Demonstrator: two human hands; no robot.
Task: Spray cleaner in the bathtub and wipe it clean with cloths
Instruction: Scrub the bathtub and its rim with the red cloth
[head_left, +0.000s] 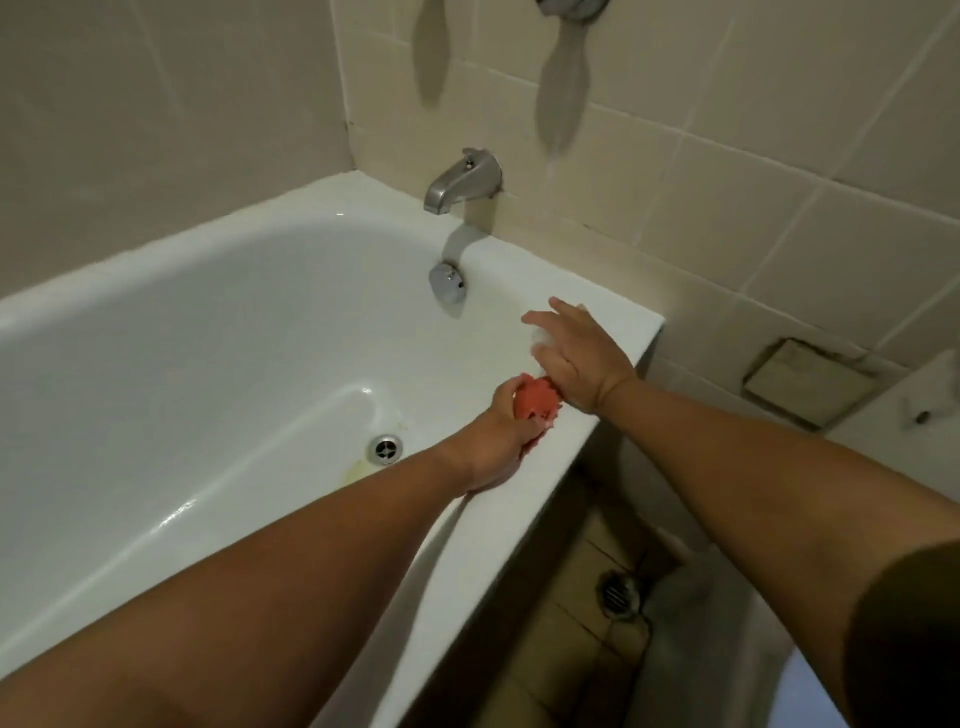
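Beige tile wraps the white bathtub (519, 499), faucet (460, 179) above. Wiping is on: left hand (501, 441) clamps a bunched red cloth (535, 402) on the near rim, fingers curled tight. Right hand (576, 358) spread flat near the corner, something pale beneath, maybe a second cloth, hard to tell. Next, sweep along that rim.

Single head-worn view, wide-angle, looking forward and down along both outstretched forearms. The left hand (498, 441) closed on a red cloth (535, 402) sits near frame centre; bathtub rim (493, 530) beneath it, faucet (460, 182) beyond, floor drain (618, 595) nearer the wearer.
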